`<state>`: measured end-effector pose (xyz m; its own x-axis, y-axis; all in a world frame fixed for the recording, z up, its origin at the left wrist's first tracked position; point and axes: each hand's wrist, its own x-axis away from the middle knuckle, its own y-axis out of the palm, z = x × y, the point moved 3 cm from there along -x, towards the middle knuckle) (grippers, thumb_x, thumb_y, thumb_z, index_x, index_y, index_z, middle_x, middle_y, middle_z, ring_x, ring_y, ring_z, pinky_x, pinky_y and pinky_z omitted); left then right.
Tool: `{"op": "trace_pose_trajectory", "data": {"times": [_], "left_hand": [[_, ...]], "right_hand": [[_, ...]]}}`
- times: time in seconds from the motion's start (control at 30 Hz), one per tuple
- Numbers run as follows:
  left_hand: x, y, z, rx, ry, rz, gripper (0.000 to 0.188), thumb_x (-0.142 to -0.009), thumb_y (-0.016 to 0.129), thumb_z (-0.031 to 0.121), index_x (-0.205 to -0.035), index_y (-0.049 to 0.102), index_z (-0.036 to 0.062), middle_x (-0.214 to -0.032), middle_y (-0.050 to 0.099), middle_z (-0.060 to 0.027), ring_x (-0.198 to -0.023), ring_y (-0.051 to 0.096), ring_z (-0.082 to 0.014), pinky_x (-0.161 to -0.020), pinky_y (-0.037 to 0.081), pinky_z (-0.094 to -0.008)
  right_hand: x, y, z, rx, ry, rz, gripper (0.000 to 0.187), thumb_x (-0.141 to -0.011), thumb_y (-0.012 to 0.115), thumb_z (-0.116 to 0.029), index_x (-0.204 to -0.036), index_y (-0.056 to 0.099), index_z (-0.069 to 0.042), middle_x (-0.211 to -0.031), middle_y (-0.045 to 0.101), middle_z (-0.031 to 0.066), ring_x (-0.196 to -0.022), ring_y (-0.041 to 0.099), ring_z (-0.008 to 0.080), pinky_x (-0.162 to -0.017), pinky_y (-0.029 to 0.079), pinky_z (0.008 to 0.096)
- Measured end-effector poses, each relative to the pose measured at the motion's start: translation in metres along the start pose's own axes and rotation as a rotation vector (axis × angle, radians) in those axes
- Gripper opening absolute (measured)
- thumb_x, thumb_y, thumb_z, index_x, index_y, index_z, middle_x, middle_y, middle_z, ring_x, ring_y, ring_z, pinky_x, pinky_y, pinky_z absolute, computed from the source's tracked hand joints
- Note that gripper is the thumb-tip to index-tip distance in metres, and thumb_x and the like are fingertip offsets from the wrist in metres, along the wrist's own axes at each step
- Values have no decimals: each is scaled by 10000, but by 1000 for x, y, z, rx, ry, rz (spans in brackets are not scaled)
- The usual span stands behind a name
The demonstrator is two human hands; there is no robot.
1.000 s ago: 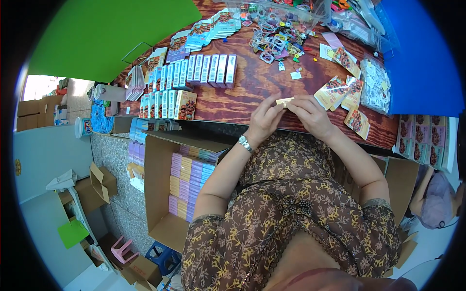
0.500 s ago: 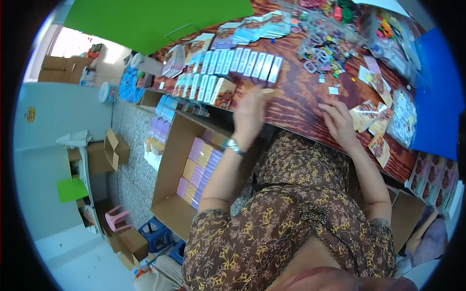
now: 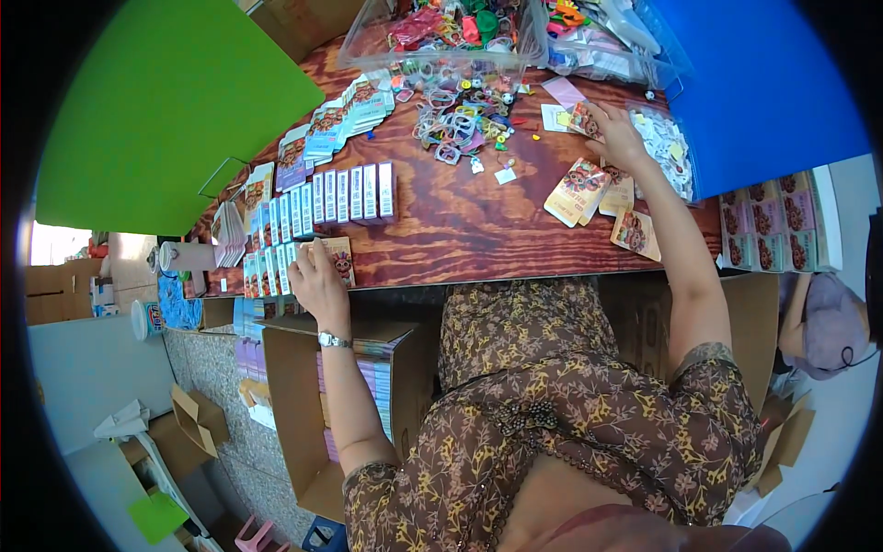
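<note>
Left hand: the left hand [image 3: 319,279] is palm down at the near right end of the carton rows, fingers bent beside the yellow picture carton [image 3: 342,261]; I cannot tell whether they grasp it or only rest there
Right hand: the right hand [image 3: 618,138] reaches across the table's right side, fingertips on a flat yellow carton [image 3: 585,120]; whether they pinch it I cannot tell
Carton rows: front row [image 3: 273,269] and back row [image 3: 357,193] of small cartons stand side by side on the wood-grain table [image 3: 478,244], at its left
Loose flat cartons: yellow ones [image 3: 577,191] overlap near the right forearm
Clear bag: white pieces fill the bag [image 3: 670,156] just beside the right hand
Trinket pile: colourful trinkets [image 3: 455,121] lie before a clear plastic bin [image 3: 437,59]
</note>
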<state>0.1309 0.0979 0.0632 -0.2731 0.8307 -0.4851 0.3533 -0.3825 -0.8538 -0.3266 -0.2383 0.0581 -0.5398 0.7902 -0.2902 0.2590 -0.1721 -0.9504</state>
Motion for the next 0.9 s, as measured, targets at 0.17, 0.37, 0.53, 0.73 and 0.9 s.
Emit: {"op": "trace_pose_trajectory", "data": {"times": [0.17, 0.37, 0.53, 0.73, 0.9], "left_hand": [[-15, -30, 27, 118, 9, 121, 386, -897, 693, 147, -1273, 640, 73, -1231, 605, -181, -1054, 580, -373, -900, 498, -468], [-21, -67, 97, 540, 177, 223, 465, -845, 729, 132, -1293, 631, 54, -1281, 572, -184, -1198, 534, -374, -993, 457, -494], [-40, -86, 204, 639, 479, 127, 638, -851, 667, 100, -1460, 476, 80, -1439, 520, -171, -1337, 472, -400, -1088, 400, -524], [-41, -67, 221, 713, 503, 0, 627, -881, 579, 78, -1483, 413, 26, -1505, 417, -211, -1371, 424, -398, -1031, 444, -506], [-44, -77, 206, 942, 229, -74, 1114, -601, 934, 308, -1485, 350, -37, -1238, 485, -206, -1070, 505, -399, -869, 492, -466]], "right_hand": [[-15, 24, 17, 134, 128, -369, 839, -797, 746, -125, -1535, 352, -193, -1196, 624, 190, -1169, 569, 392, -1004, 458, 473], [-42, -36, -43, -236, 74, -281, 637, -868, 678, -227, -1455, 434, -173, -1180, 645, 219, -1103, 635, 383, -908, 515, 460], [-16, -51, -115, -695, -330, -686, 737, -794, 792, -442, -1359, 529, -50, -1128, 678, 218, -1009, 677, 337, -840, 509, 428], [7, -55, -161, -955, -451, -739, 657, -871, 756, -359, -1395, 524, -39, -1266, 652, 172, -1132, 642, 270, -933, 511, 420], [29, -59, -165, -1693, 20, -783, 607, -963, 655, -174, -1502, 411, -41, -1342, 585, 103, -1200, 583, 170, -1027, 483, 343]]}}
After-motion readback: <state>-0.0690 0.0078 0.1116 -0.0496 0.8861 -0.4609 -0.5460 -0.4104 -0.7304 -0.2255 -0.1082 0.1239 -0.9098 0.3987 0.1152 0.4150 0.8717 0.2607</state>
